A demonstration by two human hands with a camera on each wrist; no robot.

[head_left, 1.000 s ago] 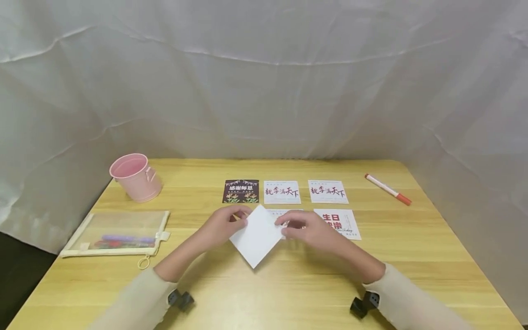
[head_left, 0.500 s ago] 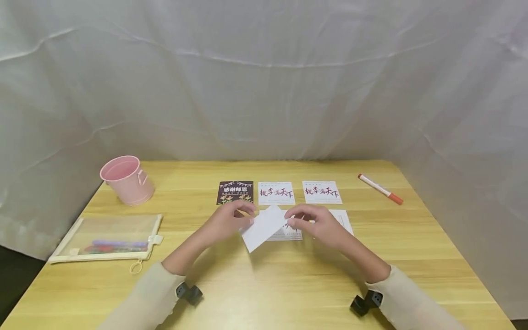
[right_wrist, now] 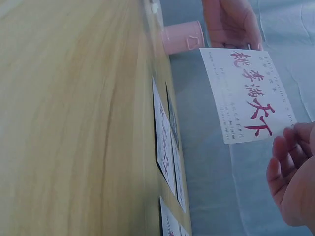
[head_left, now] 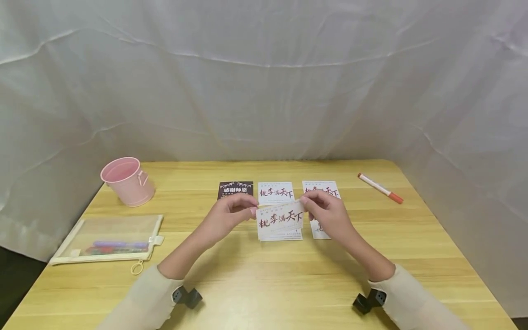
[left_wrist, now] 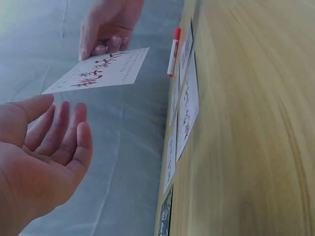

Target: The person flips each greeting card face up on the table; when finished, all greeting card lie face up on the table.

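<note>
Mid-frame, above the table (head_left: 264,284), both hands hold 1 card (head_left: 279,219) printed side up. The right hand (head_left: 327,215) pinches its right edge. The left hand (head_left: 228,215) touches the left edge, fingers relaxed. 5 cards lie beneath; this one isn't laid down yet.

Head looks down; wrist views near card (head_left: 280,220).
</note>
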